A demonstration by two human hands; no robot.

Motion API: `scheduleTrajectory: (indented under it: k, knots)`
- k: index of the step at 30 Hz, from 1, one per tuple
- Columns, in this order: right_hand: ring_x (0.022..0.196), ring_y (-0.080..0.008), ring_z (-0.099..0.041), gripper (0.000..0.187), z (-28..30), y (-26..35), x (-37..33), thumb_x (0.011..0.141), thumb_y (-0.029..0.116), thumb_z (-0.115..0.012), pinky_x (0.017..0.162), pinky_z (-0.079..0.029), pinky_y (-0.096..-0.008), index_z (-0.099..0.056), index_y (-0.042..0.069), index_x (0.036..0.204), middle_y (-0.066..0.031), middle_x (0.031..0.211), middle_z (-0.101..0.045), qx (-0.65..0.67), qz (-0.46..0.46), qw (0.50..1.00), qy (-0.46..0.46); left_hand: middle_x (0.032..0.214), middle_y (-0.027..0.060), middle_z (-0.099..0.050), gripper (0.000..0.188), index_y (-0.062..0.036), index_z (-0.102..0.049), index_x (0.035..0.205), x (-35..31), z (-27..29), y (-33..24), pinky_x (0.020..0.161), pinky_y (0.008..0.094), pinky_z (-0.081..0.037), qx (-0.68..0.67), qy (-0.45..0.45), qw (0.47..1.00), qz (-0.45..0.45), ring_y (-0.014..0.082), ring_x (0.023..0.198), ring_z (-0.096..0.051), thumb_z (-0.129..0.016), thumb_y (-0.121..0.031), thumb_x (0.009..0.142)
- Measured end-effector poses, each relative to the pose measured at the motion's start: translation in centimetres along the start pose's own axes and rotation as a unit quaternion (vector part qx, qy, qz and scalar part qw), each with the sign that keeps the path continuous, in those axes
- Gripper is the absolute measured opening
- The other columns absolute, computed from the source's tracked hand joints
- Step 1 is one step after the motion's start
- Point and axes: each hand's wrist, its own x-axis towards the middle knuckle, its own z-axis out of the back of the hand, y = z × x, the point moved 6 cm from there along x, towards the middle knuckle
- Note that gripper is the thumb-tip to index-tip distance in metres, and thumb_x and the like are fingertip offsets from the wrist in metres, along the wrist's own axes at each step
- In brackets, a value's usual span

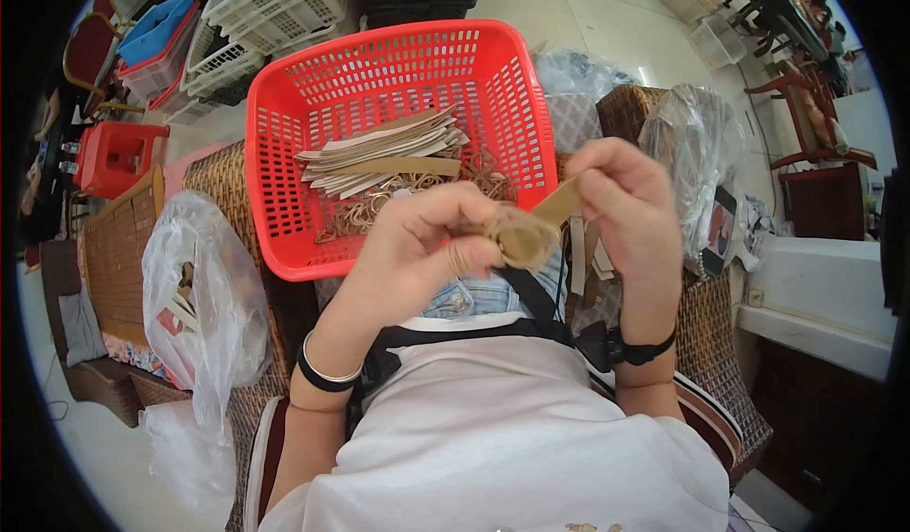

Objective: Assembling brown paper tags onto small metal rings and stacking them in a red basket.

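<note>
Between the thumb and fingers of my left hand [428,238] is a translucent brownish buckle [524,241], blurred by motion. A flat tan strap [559,202] runs from the buckle up to my right hand [627,205], whose thumb and fingers pinch its end. Whether the strap passes through the buckle I cannot tell. Just beyond my hands stands a red plastic basket [517,44] with slotted walls. Inside it lie a stack of beige and tan strips [389,148] and a heap of similar brown buckles [355,215].
Clear plastic bags lie on woven seats at my left [213,314] and right [687,153]. More strips [592,257] hang by my right wrist. Stacked crates [289,11] stand behind the basket; a red stool [114,158] is at far left. A white ledge [815,286] lies at right.
</note>
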Motion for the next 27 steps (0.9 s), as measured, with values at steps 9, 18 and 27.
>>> scheduleTrajectory:
  k: [9, 18, 27]
  knots:
    - [0.079, -0.013, -0.062, 0.019, -1.3, -1.4, -0.5, 0.079, -0.001, -0.064, 0.065, -0.046, -0.0208, -0.06, 0.0, 0.098, -0.0078, 0.091, -0.066, 0.158, -0.109, 0.981, -0.012, 0.074, 0.0037, -0.066, 0.016, 0.0025, -0.068, 0.091, 2.3, -0.5, -0.5, 0.06, 0.0221, -0.048, 0.186, -0.024, 0.981, 0.049, 0.005, 0.067, -0.057, -0.067, -0.011, 0.083]
    - [0.065, -0.0181, -0.063, 0.016, 16.1, -7.5, 0.5, 0.073, -0.002, -0.064, 0.06, -0.049, -0.0284, -0.062, 0.004, 0.089, -0.0088, 0.075, -0.065, -0.453, -0.213, 0.865, 0.028, 0.073, 0.0083, -0.067, 0.021, -0.0002, -0.069, 0.092, 9.9, 13.9, -3.3, 0.064, 0.0294, -0.05, 0.634, -0.138, 0.761, 0.005, 0.0143, 0.069, -0.065, -0.062, -0.019, 0.085]
    - [0.094, -0.0339, -0.061, 0.024, 10.2, -5.4, 3.1, 0.079, 0.003, -0.058, 0.081, -0.049, -0.0383, -0.061, 0.004, 0.103, -0.0163, 0.099, -0.063, -0.694, 0.041, 0.705, -0.138, 0.086, 0.0112, -0.069, 0.034, -0.0072, -0.071, 0.086, 14.8, 19.5, 8.2, 0.076, 0.0358, -0.051, 0.735, -0.002, 0.655, 0.176, 0.0243, 0.084, -0.065, -0.078, -0.031, 0.062]
